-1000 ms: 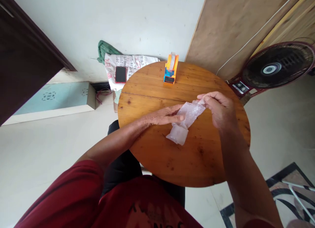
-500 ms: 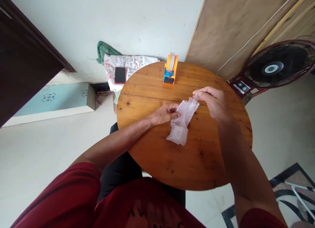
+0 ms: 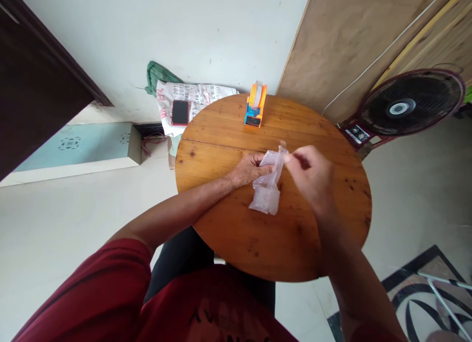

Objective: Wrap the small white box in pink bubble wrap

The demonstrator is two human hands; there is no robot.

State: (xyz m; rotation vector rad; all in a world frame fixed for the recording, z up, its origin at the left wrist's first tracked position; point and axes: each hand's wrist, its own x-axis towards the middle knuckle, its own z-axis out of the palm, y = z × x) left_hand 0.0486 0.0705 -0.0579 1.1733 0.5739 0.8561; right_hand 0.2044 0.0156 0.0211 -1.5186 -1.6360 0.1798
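Observation:
A clear piece of bubble wrap [image 3: 266, 197] lies on the round wooden table [image 3: 228, 224], its lower end bulging over something I cannot make out. My left hand [image 3: 250, 169] grips its upper left side between thumb and fingers. On the other side my right hand [image 3: 311, 172] pinches at the upper right edge of the wrap, which stands folded up there. That hand is slightly smeared by motion, and its fingertips come together at the plastic.
An orange and blue tape dispenser [image 3: 255, 106] stands at the table's far edge. Beyond the left edge, a phone [image 3: 180, 112] lies on a printed white sack [image 3: 204, 92]. A fan [image 3: 400, 108] stands at the right, beside a wooden panel.
My right hand has moved left and toward me, and the wrap's upper right edge has folded over to the left. The left hand has barely shifted.

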